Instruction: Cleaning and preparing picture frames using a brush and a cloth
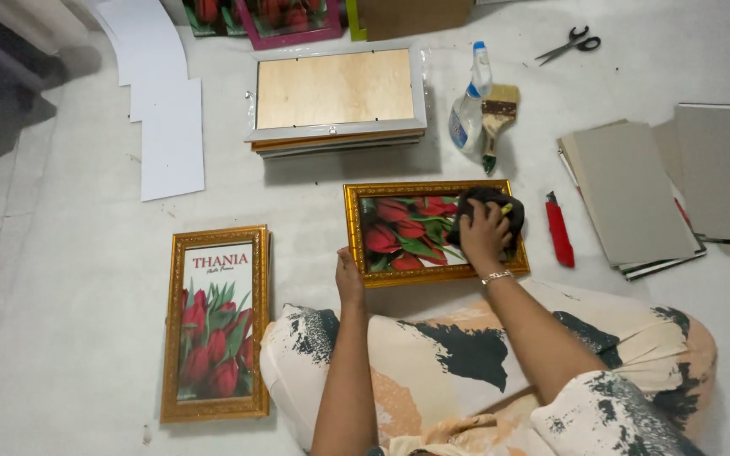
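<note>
We pressed our right hand onto a dark cloth, fingers clenched over it, on the right end of the gold-framed tulip picture lying on the floor just before our knees. Our left hand gripped that frame's lower left corner. A red utility knife lay just right of the frame, and a second gold frame lay near the floor's left side.

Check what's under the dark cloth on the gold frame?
The cloth lies on the glass of the gold frame, pressed by the right hand. Red tulips show around it; the picture part beneath is covered. The left hand steadies the frame's edge.
</note>
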